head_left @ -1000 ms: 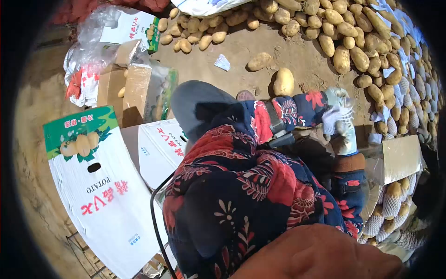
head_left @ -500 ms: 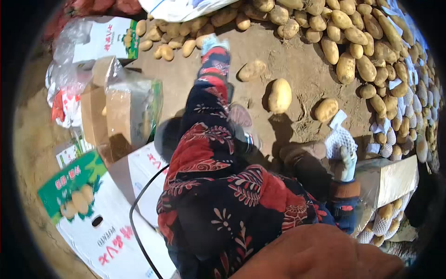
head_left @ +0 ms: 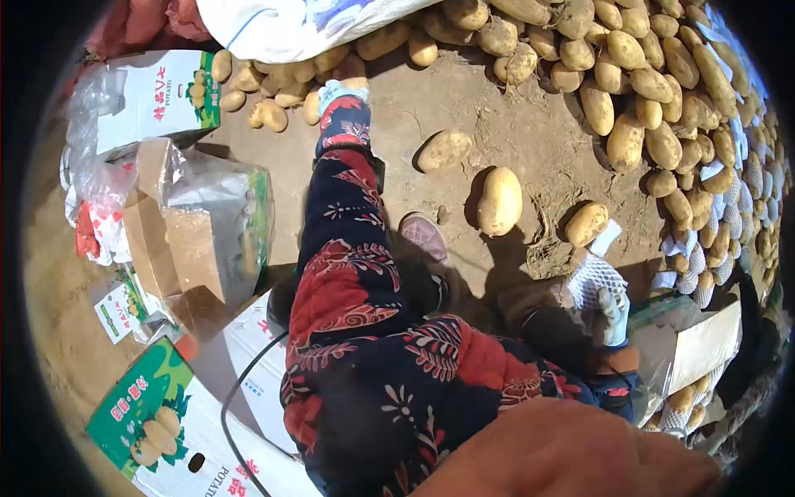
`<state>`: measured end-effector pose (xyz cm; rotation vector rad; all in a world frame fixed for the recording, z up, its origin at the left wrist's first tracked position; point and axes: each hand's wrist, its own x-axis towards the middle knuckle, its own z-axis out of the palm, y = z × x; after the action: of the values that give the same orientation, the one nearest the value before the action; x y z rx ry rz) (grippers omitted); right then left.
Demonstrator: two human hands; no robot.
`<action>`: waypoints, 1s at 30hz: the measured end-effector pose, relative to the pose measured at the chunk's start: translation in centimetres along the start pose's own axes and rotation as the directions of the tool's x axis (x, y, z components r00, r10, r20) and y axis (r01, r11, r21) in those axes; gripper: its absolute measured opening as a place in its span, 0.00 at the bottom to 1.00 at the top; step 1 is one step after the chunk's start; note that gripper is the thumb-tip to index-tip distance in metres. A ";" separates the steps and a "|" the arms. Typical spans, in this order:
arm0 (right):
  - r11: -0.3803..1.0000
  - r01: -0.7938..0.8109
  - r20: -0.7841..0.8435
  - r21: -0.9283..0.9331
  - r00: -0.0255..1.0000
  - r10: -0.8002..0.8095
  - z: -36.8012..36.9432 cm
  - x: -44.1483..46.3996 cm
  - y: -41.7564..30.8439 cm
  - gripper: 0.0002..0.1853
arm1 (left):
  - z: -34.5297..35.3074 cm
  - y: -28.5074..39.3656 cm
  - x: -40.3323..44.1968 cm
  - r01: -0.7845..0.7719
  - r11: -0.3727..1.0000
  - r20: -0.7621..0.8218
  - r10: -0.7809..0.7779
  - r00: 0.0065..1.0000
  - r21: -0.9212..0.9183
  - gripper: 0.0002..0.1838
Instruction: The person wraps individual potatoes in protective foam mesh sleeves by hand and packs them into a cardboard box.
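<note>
My left hand (head_left: 341,96), in a pale glove, reaches out at the end of the floral sleeve to the edge of the small potatoes (head_left: 269,115) at the upper left. Its fingers are too small and unclear to show whether they grip anything. On the right, my gloved right hand (head_left: 611,313) is closed on a white foam net (head_left: 593,280); whether anything is inside the net cannot be made out. A potato (head_left: 586,224) lies just beyond the net, beside a pale scrap (head_left: 606,238). Two more potatoes (head_left: 500,201) (head_left: 445,151) lie on the soil between my hands.
A large potato heap (head_left: 625,79) spans the upper right, with netted potatoes (head_left: 749,195) at its edge. Printed cartons (head_left: 157,95) and an open plastic-lined box (head_left: 195,240) stand left. Another lined box (head_left: 704,348) is at lower right. A white sack (head_left: 273,31) lies on top.
My left hand has swung from beside my right hand over to the small potatoes at the upper left. My right hand remains on the net. The view has shifted, bringing the near potatoes lower.
</note>
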<state>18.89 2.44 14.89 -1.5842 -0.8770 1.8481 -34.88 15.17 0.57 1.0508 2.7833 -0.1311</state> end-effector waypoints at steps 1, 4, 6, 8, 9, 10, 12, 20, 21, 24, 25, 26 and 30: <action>0.999 -0.028 0.032 -0.018 0.999 0.028 -0.2 -0.3 -0.7 0.32 | 0.0 0.4 -0.3 0.116 0.989 0.044 -0.113 0.993 -0.090 0.33; 0.995 0.095 0.023 0.037 0.995 -0.096 0.2 -1.1 -1.0 0.30 | -3.8 3.2 -1.6 -0.311 0.912 0.258 0.243 0.935 0.268 0.17; 0.988 0.087 0.088 0.125 0.991 -0.098 -1.4 -1.9 -1.4 0.26 | 2.0 3.3 2.8 -0.410 0.837 0.254 0.334 0.908 0.362 0.14; 0.982 0.066 0.095 0.177 0.992 -0.084 -2.4 -2.6 -1.6 0.25 | 2.9 2.4 2.3 -0.468 0.813 0.139 0.449 0.883 0.347 0.14; 0.977 0.111 0.077 0.181 0.989 -0.126 -2.2 -3.2 -1.9 0.25 | 5.5 1.9 4.5 -0.423 0.816 0.218 0.363 0.906 0.395 0.14; 0.972 0.152 0.075 0.180 0.983 -0.167 -1.8 -3.3 -2.0 0.25 | 7.3 1.3 7.8 -0.380 0.863 0.223 0.320 0.921 0.333 0.17; 0.967 0.106 0.105 0.232 0.985 -0.134 -1.9 -3.6 -1.7 0.24 | 7.3 1.7 7.1 -0.024 0.990 0.252 -0.012 0.968 0.138 0.22; 0.970 0.095 0.061 0.222 0.992 -0.111 -0.5 -2.3 -0.7 0.20 | 11.3 -0.9 6.3 0.337 0.591 0.156 -0.336 0.929 -0.733 0.43; 0.985 0.089 0.095 0.149 0.990 -0.104 -2.0 -2.4 -0.2 0.19 | 11.7 -0.8 5.4 0.463 0.503 0.264 -0.417 0.870 -0.730 0.44; 0.969 0.172 0.058 0.179 0.981 -0.185 -1.2 -2.4 -0.8 0.20 | 17.1 -0.1 8.4 0.481 0.249 0.483 -0.056 0.874 -0.841 0.26; 0.946 0.210 0.007 0.249 0.976 -0.218 -1.1 -2.4 -0.4 0.21 | 16.5 3.0 5.6 0.574 0.217 0.597 0.058 0.800 -0.790 0.27; 0.937 0.231 -0.003 0.261 0.971 -0.239 -1.2 -2.2 -0.1 0.21 | 15.8 6.3 2.2 0.660 0.206 0.691 0.174 0.701 -0.722 0.32; 0.869 0.493 -0.072 0.034 0.869 -0.490 -2.4 -3.8 -3.2 0.30 | 3.0 19.2 -19.5 0.582 0.005 0.408 0.718 0.564 -0.813 0.33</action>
<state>21.82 1.95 19.53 -1.2285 -1.0787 1.4363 -7.38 16.50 0.72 0.3755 1.0403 1.0443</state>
